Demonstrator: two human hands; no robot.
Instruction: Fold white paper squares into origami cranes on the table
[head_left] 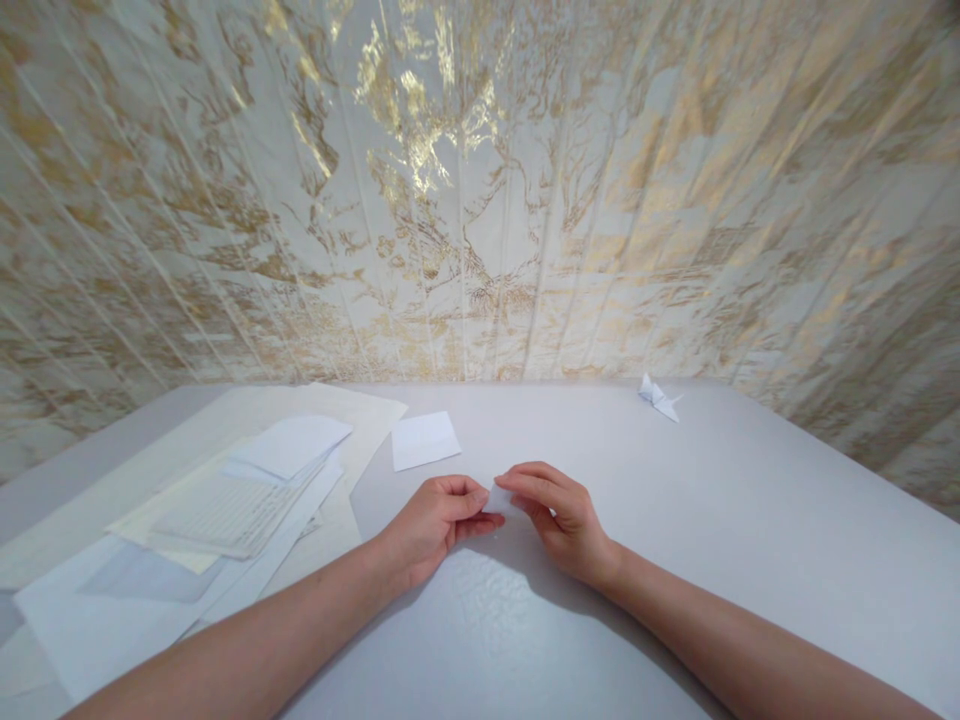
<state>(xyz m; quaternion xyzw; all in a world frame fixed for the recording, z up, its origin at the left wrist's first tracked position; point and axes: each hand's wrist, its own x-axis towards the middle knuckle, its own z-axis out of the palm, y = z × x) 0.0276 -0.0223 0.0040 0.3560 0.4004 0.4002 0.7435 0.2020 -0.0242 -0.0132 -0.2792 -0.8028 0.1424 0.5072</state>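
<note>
Between my two hands is a small piece of folded white paper (498, 499), held just above the table. My left hand (450, 515) pinches its left side between thumb and fingers. On the other side, the fingers of my right hand (559, 515) curl over the paper's right edge and close on it. Most of the folded paper is hidden behind the fingers, so its exact shape cannot be made out. A flat white square of paper (426, 440) lies on the table just beyond my left hand.
A white folded paper crane (660, 397) rests near the table's back edge at right. Loose sheets (289, 450), some with writing, overlap on a large cream sheet (360, 405) at left. The pale table (750, 520) meets a gold-patterned curtain (480, 200) behind.
</note>
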